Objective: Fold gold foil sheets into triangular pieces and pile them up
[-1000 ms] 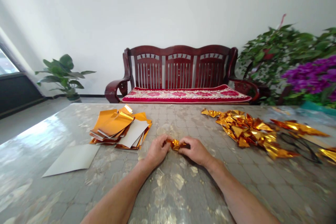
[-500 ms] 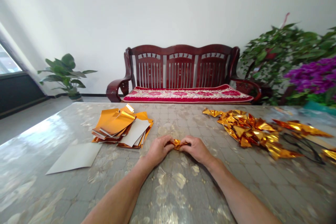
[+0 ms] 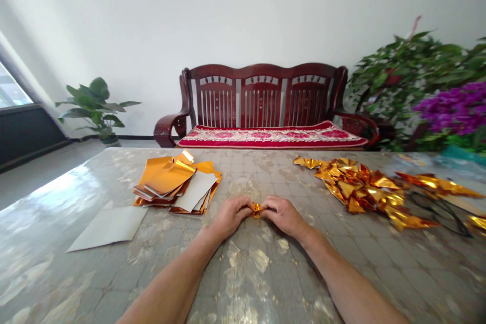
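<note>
At the middle of the table, a small piece of folded gold foil paper [image 3: 256, 209] is pinched between my two hands. My left hand [image 3: 230, 216] is closed on its left end, thumb and fingers together. The right end sits in the closed fingers of my right hand [image 3: 283, 215]. Fingers cover both ends, so only the shiny centre shows. Left of my hands lies a loose stack of gold foil paper sheets [image 3: 164, 176], some turned pale side up. A heap of folded gold foil pieces [image 3: 355, 187] spreads out to the right.
One pale sheet [image 3: 108, 229] lies alone on the patterned table [image 3: 159, 283]. Black-framed glasses [image 3: 442, 212] rest by the gold heap. Behind the table stands a dark red wooden bench [image 3: 261, 96], with a potted plant [image 3: 99, 106] to its left and purple flowers [image 3: 453, 109] at right.
My hands stay almost in place, still pinching the gold piece. Its visible centre has turned slightly between my fingers. Stack and heap are unchanged.
</note>
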A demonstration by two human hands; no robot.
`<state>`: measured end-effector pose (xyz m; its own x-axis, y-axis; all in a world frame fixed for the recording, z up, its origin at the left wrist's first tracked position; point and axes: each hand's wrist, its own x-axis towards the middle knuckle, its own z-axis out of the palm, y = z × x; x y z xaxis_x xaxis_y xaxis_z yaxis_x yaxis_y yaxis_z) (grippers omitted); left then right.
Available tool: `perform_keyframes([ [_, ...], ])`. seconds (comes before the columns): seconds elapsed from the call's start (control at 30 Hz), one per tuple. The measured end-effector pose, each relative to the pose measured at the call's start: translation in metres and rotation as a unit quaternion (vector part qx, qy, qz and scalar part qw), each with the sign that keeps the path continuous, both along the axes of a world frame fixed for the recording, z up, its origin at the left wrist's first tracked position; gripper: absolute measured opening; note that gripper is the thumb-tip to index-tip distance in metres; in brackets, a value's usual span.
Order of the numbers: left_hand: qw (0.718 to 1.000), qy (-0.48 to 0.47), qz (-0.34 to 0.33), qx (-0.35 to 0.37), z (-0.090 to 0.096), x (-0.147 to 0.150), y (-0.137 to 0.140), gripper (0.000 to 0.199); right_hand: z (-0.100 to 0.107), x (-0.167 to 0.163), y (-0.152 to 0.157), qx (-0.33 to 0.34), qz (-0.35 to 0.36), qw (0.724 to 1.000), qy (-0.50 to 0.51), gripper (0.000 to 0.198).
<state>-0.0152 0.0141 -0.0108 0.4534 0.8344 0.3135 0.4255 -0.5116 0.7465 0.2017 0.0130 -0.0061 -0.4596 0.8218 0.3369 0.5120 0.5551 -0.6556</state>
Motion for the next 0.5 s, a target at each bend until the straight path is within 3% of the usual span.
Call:
perform_keyframes([
  [0.3,1.0,-0.007,-0.018,0.023,0.007,0.0019,-0.0057,0.02,0.0016,-0.0014,-0.0065,0.081,-0.003,0.995,-0.066,0.016],
  [0.5,0.999,-0.007,0.035,0.011,0.0037,0.008,-0.0055,0.02,0.0041,-0.0012,-0.0075,0.117,0.008,0.99,-0.083,0.018],
])
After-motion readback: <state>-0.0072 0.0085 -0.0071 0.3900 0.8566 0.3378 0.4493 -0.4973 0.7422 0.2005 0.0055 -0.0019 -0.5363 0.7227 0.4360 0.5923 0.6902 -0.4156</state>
